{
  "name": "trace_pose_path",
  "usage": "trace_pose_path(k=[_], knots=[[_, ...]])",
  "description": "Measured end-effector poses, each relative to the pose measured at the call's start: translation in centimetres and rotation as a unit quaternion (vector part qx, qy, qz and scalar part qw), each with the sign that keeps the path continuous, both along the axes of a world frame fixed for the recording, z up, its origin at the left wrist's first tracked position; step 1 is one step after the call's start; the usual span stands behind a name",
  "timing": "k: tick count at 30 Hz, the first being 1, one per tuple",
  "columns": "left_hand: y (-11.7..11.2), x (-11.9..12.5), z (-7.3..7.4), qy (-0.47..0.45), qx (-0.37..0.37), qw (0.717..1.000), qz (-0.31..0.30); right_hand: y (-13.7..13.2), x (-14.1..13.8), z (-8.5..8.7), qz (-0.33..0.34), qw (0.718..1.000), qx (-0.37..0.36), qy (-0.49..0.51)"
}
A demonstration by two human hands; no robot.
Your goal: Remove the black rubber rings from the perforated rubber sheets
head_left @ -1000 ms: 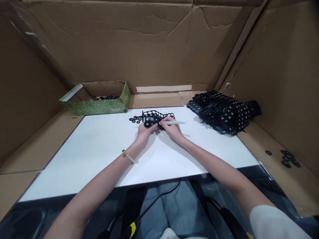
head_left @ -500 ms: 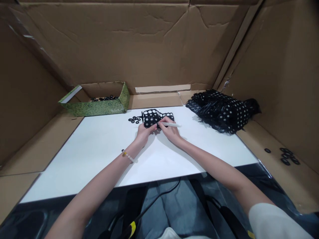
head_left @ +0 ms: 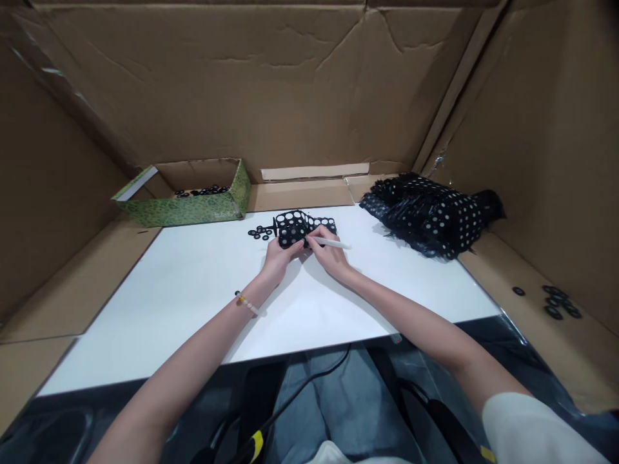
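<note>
A black sheet full of round holes (head_left: 291, 227) lies bent at the far middle of the white table. My left hand (head_left: 278, 259) is closed on its near edge, thumb toward the right. Beside it, my right hand (head_left: 329, 254) pinches a slim white pen-like tool (head_left: 333, 243), whose tip meets the sheet near my left thumb. The tip itself is hidden by my fingers. Just left of the sheet lie several small black rings (head_left: 260, 232).
A green patterned box (head_left: 193, 209) holding more black rings stands at the back left. A heap of black perforated sheets (head_left: 430, 216) lies at the back right. Several black rings (head_left: 556, 301) rest on the cardboard at right. Cardboard walls (head_left: 300, 96) enclose the table (head_left: 193, 309).
The view has shifted very slightly. Both hands keep their hold on the sheet and the white tool, with hardly any visible movement.
</note>
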State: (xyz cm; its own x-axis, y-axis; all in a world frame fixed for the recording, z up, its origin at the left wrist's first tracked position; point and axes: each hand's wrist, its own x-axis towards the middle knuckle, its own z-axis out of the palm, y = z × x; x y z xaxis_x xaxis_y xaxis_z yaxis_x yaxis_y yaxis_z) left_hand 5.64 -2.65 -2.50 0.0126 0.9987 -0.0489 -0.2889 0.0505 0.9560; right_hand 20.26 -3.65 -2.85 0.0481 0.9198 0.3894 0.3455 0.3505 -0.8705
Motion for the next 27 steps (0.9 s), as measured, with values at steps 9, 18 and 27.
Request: trace_pose_path(k=[9, 18, 27], knots=[[-0.1, 0.1, 0.7, 0.018, 0.015, 1.0, 0.004, 0.3, 0.5, 0.2, 0.009, 0.999, 0.008, 0.047], [1.2, -0.8, -0.3, 0.031, -0.018, 0.999, -0.007, 1.0, 1.5, 1.1, -0.015, 0.991, -0.016, 0.133], [0.9, -0.6, -0.3, 0.034, -0.011, 0.998, -0.049, 0.5, 0.9, 0.9, 0.04, 0.992, -0.033, 0.111]])
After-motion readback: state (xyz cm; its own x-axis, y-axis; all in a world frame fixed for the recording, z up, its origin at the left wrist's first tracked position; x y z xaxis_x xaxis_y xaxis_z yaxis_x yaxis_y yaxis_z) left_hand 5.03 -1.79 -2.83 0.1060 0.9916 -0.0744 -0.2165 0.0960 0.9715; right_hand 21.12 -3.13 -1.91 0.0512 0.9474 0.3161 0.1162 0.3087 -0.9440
